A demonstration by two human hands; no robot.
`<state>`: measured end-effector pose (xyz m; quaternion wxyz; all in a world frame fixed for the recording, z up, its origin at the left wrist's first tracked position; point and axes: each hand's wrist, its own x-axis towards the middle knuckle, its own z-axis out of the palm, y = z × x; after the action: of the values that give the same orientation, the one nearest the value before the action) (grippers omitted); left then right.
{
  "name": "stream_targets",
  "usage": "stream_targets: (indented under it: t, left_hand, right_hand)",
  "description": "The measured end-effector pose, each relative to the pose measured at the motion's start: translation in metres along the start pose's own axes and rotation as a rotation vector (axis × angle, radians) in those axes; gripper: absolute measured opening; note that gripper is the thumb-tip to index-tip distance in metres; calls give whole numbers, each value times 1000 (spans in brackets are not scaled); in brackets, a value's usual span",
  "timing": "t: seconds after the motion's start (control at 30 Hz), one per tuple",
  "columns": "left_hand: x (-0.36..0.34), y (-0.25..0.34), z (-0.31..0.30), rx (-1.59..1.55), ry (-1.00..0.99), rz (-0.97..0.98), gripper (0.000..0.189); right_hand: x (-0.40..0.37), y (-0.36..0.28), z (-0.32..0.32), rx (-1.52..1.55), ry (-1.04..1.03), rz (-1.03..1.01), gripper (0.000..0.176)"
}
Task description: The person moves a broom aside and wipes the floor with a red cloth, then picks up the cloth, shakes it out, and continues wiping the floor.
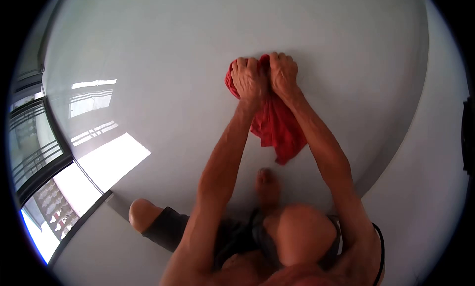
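A red cloth (279, 127) lies bunched on the glossy pale floor (178, 43), its loose end trailing back toward my foot. Fingers curled, my left hand (249, 80) presses on the bunched left part of the cloth. Close beside it, my right hand (283, 73) is closed on the cloth's right edge, knuckles pointing away from me. Both arms reach forward, and the fingertips are tucked out of sight.
My bare foot (267, 182) and bent knee (304, 234) are just behind the cloth. At the left is a dark-framed opening (59, 137) with railings, its light reflecting on the floor. A white wall (420, 197) curves along the right.
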<state>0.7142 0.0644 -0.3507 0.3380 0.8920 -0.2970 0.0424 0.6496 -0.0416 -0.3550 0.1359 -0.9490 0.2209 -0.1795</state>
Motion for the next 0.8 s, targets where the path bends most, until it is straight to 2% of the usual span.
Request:
stream_targets:
  t: [0.1, 0.17, 0.23, 0.3, 0.37, 0.4, 0.47, 0.53, 0.57, 0.6, 0.67, 0.73, 0.8]
  left_hand:
    - [19, 0, 2, -8, -32, -35, 18]
    - [4, -2, -2, 12, -87, -44, 20]
    - [-43, -3, -23, -12, -118, -42, 23]
    - [-47, 1, -25, -29, -146, -86, 27]
    - [-41, 8, -30, -27, -213, -174, 31]
    - [-29, 3, -21, 4, -144, -112, 29]
    - [6, 4, -12, -8, -186, -110, 25]
    - [11, 3, -1, -9, -111, -88, 21]
    - [9, 2, 2, -18, -66, -49, 21]
    - [7, 1, 3, -25, -26, -5, 20]
    - [-23, 2, -6, -25, -74, -7, 15]
    - [-73, 5, -26, -66, -91, 5, 13]
    - [-104, 15, -41, -81, -97, 1, 13]
  right_hand:
    - [23, 0, 1, -41, -85, 42, 13]
    - [2, -5, -12, -63, -127, 6, 13]
    - [-39, -18, -22, -54, -192, -7, 13]
    - [-59, -23, -26, -32, -244, -27, 15]
    - [-44, -18, -7, -47, -89, 27, 15]
    - [-35, -14, 3, -52, -24, 50, 14]
    - [10, 1, 6, -52, -30, 46, 7]
    - [30, 5, 11, -104, -74, 119, 4]
    - [25, 3, 11, -199, -8, 52, 6]
    - [10, 1, 9, -204, 14, 26, 7]
    - [-28, -3, 3, -218, 64, -31, 9]
    - [-73, -16, -20, -182, -20, -44, 14]
    - [-114, -23, -38, -57, -44, -60, 5]
